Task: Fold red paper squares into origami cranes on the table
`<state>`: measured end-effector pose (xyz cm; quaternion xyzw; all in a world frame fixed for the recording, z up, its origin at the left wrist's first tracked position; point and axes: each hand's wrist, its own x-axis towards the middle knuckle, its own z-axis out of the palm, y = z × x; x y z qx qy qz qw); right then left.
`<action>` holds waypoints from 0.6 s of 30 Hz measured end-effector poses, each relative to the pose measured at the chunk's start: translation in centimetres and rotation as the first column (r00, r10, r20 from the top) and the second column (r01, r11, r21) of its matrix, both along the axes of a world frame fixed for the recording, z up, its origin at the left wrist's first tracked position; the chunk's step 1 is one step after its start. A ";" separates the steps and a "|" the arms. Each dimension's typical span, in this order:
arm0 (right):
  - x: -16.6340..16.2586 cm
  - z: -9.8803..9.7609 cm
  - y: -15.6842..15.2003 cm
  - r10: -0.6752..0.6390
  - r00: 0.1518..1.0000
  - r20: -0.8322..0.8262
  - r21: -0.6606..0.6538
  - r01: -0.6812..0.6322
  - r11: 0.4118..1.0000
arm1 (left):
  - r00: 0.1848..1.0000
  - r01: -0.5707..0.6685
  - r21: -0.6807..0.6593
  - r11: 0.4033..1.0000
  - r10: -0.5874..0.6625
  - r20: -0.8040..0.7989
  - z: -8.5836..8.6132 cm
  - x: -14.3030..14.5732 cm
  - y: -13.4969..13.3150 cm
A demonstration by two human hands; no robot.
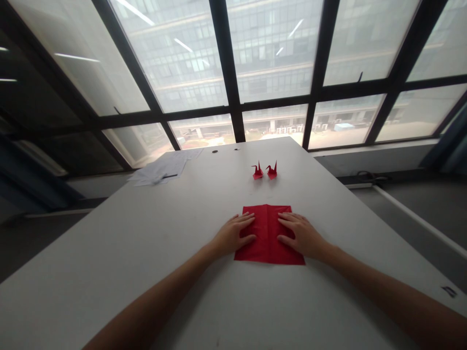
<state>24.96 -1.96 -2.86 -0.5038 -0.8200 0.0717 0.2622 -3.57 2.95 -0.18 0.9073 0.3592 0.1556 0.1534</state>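
Observation:
A red square sheet of paper (268,233) lies flat on the white table (146,253), with a crease down its middle. My left hand (233,234) rests flat on the sheet's left half, fingers stretched out. My right hand (301,234) lies flat on the right half, fingers spread. Neither hand holds anything. Farther back on the table stand two small red folded paper cranes (264,170), side by side.
A pile of white papers (160,171) with a dark pen lies at the table's far left corner. Large windows with black frames (233,107) rise behind the table. A window ledge (383,163) runs along the right.

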 end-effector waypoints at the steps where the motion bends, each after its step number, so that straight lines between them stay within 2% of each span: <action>1: 0.0 0.1 0.0 -0.007 1.000 -0.002 -0.003 0.007 1.000 | 1.000 -0.010 -0.003 1.000 0.010 0.015 0.0 0.0 0.0; 13: 0.2 0.7 0.0 -0.049 0.999 -0.018 -0.064 0.047 0.997 | 0.998 -0.047 -0.041 0.998 0.049 0.048 0.0 -0.5 0.4; 18: 0.2 0.7 -0.1 -0.052 0.999 -0.012 -0.093 0.051 0.994 | 0.996 -0.087 0.029 0.996 0.086 0.035 -0.1 -0.1 0.1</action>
